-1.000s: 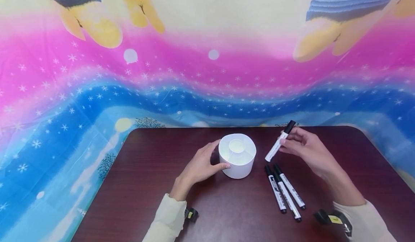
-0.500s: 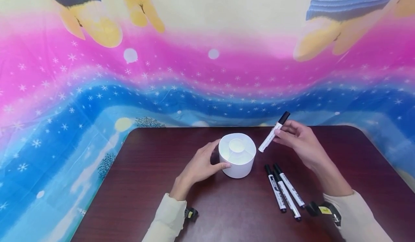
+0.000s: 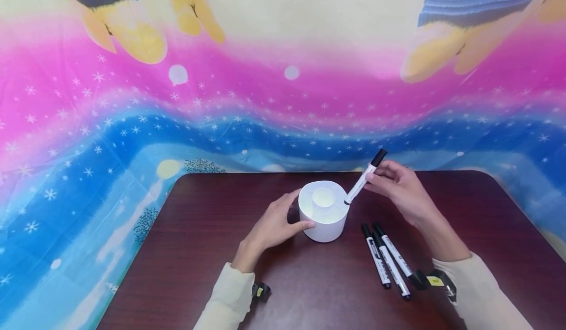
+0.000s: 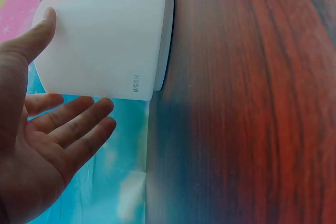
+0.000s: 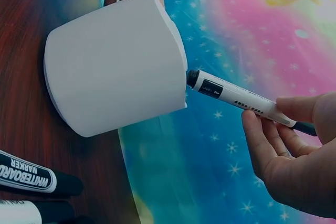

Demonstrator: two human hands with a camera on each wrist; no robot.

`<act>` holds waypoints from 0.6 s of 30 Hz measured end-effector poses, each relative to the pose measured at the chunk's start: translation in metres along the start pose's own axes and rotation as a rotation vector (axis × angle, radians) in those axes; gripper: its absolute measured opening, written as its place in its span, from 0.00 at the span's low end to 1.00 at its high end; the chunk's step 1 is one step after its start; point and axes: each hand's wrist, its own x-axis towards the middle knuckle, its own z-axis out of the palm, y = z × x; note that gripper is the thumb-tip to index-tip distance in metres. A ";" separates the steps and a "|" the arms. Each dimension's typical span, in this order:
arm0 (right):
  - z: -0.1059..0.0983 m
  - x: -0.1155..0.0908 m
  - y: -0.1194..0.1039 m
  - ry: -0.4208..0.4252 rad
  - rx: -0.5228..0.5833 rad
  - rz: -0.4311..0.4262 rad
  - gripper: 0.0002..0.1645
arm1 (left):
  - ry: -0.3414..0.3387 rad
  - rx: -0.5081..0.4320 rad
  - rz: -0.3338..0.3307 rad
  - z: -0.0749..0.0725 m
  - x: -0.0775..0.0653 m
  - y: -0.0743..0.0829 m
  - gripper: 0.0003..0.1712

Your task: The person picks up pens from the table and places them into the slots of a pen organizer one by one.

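Note:
A white round pen holder with an inner ring and dividers stands upright on the table. My left hand holds it from the left, thumb on its near side and index finger round the far side; the other fingers extend loosely beside it in the left wrist view. My right hand pinches a white whiteboard marker between thumb and fingers. The marker tilts, black cap up, its lower black end right at the holder's right rim.
Three more whiteboard markers lie side by side on the dark wooden table, right of the holder and near my right sleeve. A patterned cloth hangs behind the table's far edge.
My right hand has carried the marker left and up, from above the lying markers to the holder's rim. My left hand and the holder have stayed in place.

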 end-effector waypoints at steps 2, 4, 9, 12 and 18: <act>0.002 0.001 0.001 -0.002 -0.007 0.009 0.18 | 0.001 -0.001 0.002 0.000 0.000 0.000 0.54; 0.005 0.003 0.004 -0.006 -0.012 0.015 0.16 | 0.002 0.003 0.001 0.001 0.000 -0.001 0.55; 0.012 0.004 0.008 -0.019 -0.027 0.024 0.15 | 0.008 0.017 0.002 0.002 0.000 -0.003 0.55; 0.016 0.005 0.010 -0.024 -0.058 0.035 0.16 | 0.011 0.018 0.007 0.003 0.001 -0.004 0.54; 0.018 0.006 0.015 -0.011 -0.087 0.047 0.19 | 0.013 0.010 0.011 0.002 0.000 -0.004 0.54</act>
